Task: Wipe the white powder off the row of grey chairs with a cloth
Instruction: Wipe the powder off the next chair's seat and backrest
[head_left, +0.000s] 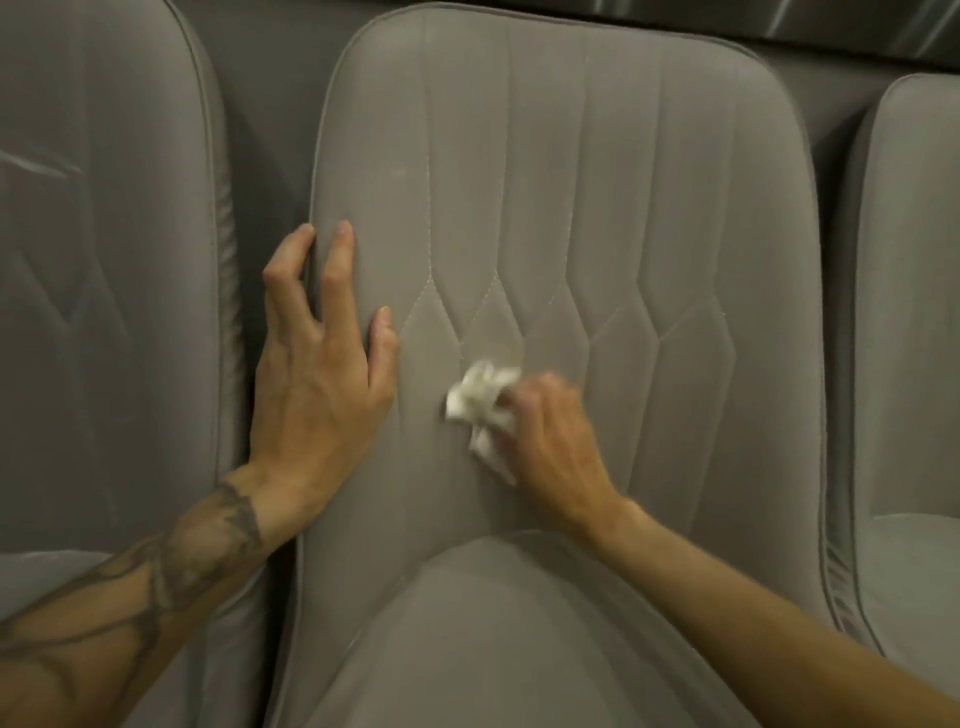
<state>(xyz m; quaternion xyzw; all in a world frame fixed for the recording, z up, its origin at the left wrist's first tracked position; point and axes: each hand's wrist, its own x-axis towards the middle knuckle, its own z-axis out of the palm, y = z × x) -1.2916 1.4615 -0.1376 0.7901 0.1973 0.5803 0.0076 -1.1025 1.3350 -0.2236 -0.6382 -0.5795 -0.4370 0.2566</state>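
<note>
A grey padded chair (623, 197) with stitched panels fills the middle of the view. My right hand (545, 441) grips a crumpled white cloth (480, 405) and presses it against the lower part of the chair's backrest. The hand and cloth are blurred. My left hand (317, 374) rests on the backrest's left edge, with some fingers curled over the edge and the thumb lying on the front. A faint pale smear shows on the fabric just above the cloth.
Another grey chair (104, 260) stands close on the left with pale streaks on its backrest. A third grey chair (909, 338) is at the right edge. The middle chair's seat cushion (493, 639) lies below my hands.
</note>
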